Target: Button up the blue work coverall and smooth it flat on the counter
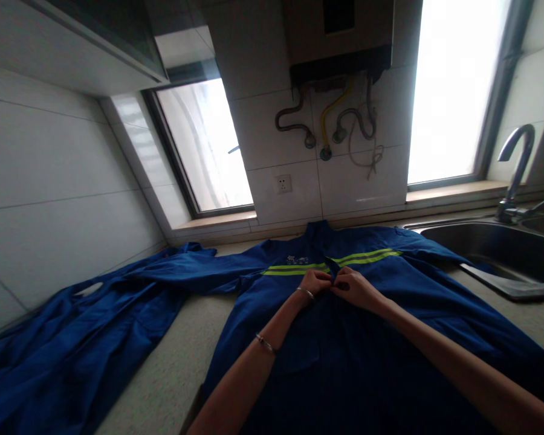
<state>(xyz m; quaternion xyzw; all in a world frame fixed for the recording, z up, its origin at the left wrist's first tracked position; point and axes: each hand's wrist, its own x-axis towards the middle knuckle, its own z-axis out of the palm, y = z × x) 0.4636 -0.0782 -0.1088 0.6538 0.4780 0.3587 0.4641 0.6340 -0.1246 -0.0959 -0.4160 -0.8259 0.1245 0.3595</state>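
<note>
A blue work jacket (290,338) with yellow-green stripes across the chest lies spread on the counter, collar toward the wall. My left hand (315,283) pinches the front edge of the jacket just below the stripes. Right beside it, my right hand (351,286) has its fingers closed on the same front opening. The two hands nearly touch, and the small fastening between their fingertips is hidden. White lettering shows on the chest, left of the opening.
Another blue garment (95,344) lies crumpled on the counter (163,362) at the left. A steel sink (471,238) with a faucet (514,169) is at the right, the jacket's sleeve reaching its edge. Hoses and a water heater (340,36) are on the wall.
</note>
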